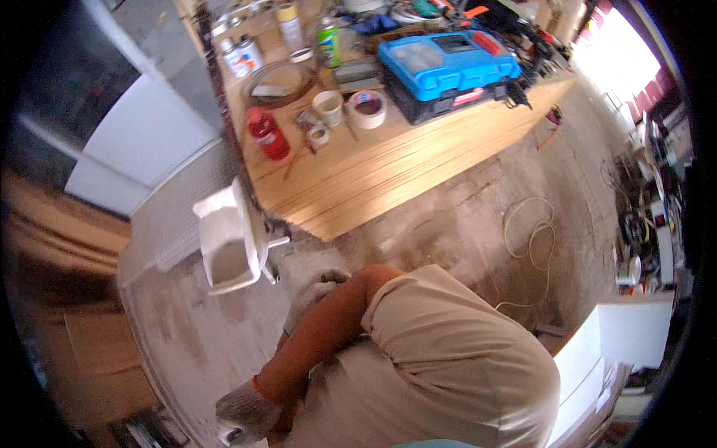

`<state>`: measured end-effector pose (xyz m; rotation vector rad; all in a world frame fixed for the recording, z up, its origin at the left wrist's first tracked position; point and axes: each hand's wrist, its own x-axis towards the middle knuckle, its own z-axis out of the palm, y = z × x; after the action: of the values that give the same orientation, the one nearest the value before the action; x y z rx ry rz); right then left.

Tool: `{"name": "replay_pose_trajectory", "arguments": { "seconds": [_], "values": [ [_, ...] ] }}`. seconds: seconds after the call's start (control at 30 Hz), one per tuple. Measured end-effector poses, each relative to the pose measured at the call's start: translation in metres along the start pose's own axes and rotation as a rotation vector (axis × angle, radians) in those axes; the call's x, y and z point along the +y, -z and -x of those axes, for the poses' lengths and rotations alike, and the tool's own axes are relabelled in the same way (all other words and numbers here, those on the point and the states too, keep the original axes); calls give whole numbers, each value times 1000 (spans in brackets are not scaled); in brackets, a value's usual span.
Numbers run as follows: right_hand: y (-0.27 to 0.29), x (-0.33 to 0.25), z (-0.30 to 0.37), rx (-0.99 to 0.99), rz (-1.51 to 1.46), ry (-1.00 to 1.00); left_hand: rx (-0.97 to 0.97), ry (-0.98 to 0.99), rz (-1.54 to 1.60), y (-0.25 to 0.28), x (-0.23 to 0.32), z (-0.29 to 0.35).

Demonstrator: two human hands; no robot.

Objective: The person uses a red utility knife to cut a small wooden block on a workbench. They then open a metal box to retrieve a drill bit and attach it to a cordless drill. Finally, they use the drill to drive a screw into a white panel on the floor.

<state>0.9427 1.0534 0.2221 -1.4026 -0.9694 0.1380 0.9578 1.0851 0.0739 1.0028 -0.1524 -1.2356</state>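
My right arm crosses in front of my body toward the lower left. On its end is my right hand (248, 412) in a grey knit glove with an orange cuff. Its fingers look curled, with a small white and dark bit at their lower edge that I cannot make out. My left hand (308, 299), gloved in grey too, lies behind my right forearm, partly covered by it. Its fingers are mostly hidden. Nearest ahead of that glove stands a white plastic chair (258, 246) on the floor.
A thick stack of wooden boards (418, 175) bears a blue toolbox (448, 67), a red bottle (267, 134), tape rolls (367, 110), a cup (327, 107) and spray cans (328, 43). A pale cable (532, 233) loops over the floor. White panels (635, 328) stand at right.
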Motion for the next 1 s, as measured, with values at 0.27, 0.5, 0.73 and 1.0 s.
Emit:
{"name": "replay_pose_trajectory", "arguments": {
  "seconds": [0.27, 0.5, 0.73, 1.0],
  "values": [
    [35, 57, 45, 314, 311, 120, -442, 262, -123, -23, 13, -79],
    [38, 56, 57, 617, 209, -138, -830, 472, -203, -61, 1, -104],
    [33, 2, 119, 593, 693, -149, -1025, 621, -331, -120, -25, -115],
    [67, -53, 201, 755, 659, -97, -1101, 701, -441, -220, -83, -170]
  ]
}}
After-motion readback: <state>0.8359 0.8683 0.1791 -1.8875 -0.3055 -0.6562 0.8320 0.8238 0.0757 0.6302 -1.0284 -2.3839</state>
